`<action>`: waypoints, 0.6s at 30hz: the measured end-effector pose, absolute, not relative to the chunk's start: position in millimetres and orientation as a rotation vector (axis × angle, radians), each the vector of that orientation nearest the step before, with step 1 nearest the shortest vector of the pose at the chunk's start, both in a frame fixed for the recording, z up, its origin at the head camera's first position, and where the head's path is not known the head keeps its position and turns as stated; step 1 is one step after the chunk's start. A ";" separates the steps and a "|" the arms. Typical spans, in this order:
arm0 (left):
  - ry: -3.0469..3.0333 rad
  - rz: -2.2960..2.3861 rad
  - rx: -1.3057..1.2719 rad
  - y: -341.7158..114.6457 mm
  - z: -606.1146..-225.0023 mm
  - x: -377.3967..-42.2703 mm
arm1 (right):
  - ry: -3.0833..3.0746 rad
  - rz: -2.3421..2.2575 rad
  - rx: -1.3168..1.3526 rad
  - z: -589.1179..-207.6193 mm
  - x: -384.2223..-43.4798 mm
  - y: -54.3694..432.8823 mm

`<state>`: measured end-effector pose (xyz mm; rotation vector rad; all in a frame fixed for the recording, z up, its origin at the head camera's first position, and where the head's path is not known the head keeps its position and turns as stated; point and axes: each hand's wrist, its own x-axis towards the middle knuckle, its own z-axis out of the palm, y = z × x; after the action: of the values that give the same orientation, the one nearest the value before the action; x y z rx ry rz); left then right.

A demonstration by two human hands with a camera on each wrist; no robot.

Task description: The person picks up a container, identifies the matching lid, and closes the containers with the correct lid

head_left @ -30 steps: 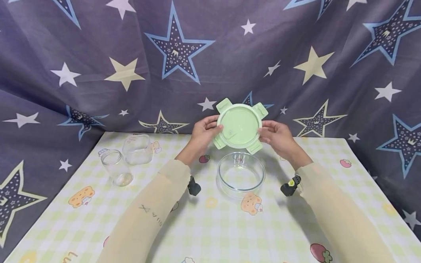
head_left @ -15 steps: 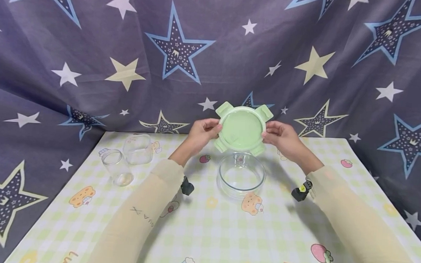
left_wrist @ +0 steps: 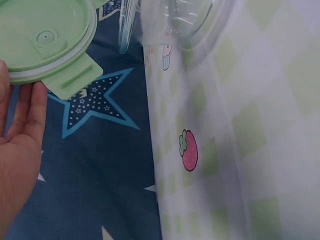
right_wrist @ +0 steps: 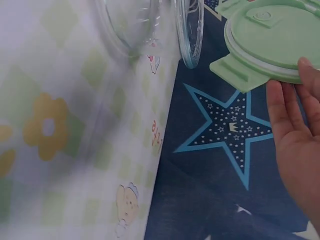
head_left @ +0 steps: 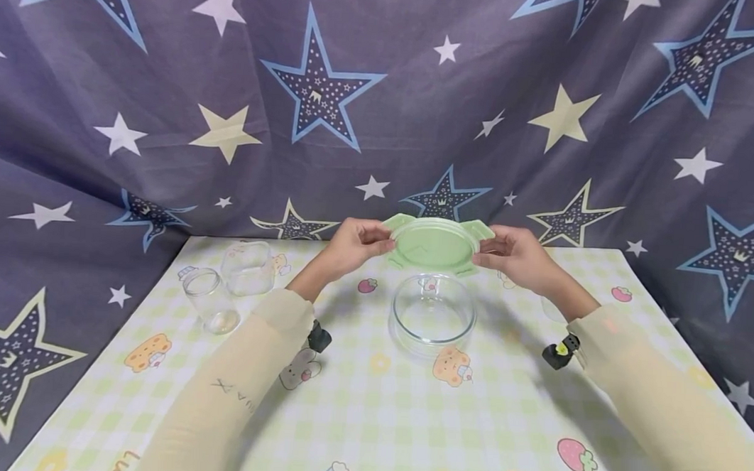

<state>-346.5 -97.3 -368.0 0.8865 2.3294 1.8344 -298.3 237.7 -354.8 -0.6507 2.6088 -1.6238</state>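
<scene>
A round green lid (head_left: 435,243) with clip flaps around its rim is held tilted above and behind a round glass bowl (head_left: 433,317). The left hand (head_left: 357,245) pinches its left edge, thumb in front and fingers behind. At the opposite edge the right hand (head_left: 513,257) grips it the same way. In the left wrist view, the lid (left_wrist: 45,35) shows a white seal ring and a small round valve; the right wrist view shows the lid (right_wrist: 277,35) too. Between lid and bowl there is a gap; the bowl stands uncovered on the table.
A clear glass jar (head_left: 210,301) and a squarish clear container (head_left: 247,268) stand at the back left of the table. The checked tablecloth (head_left: 367,420) carries printed cartoons. A star-patterned curtain (head_left: 396,115) hangs right behind the table's back edge.
Both hands have tipped the lid from facing the camera toward flat, and its top edge has come down. The forearms have spread a little apart. Bowl, jar and squarish container have stayed put.
</scene>
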 end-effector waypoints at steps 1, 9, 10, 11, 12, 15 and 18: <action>2.336 1.822 0.906 -98.1 -367.3 -345.0 | 2.615 -1.614 -0.678 -353.8 -296.3 237.7; 2.362 1.720 1.162 -100.0 -360.3 -331.1 | 2.716 -1.482 -0.961 -351.0 -280.4 240.0; 2.384 1.690 1.195 -100.4 -359.6 -329.3 | 2.745 -1.453 -0.995 -351.0 -278.4 240.1; 2.404 1.661 1.228 -100.7 -359.1 -327.7 | 2.779 -1.418 -1.032 -351.1 -276.7 240.0; 2.428 1.627 1.265 -101.0 -358.9 -326.2 | 2.801 -1.392 -1.074 -351.1 -275.0 239.8; 2.473 1.546 1.393 -100.6 -358.5 -321.7 | 2.850 -1.317 -1.214 -350.9 -271.0 239.2; 2.531 1.435 1.538 -100.5 -359.2 -318.1 | 2.890 -1.225 -1.351 -353.2 -269.5 240.4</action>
<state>-318.1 -100.5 -359.2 1.5376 2.5314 1.4346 -269.5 240.4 -353.2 -1.3510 2.8901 -1.2253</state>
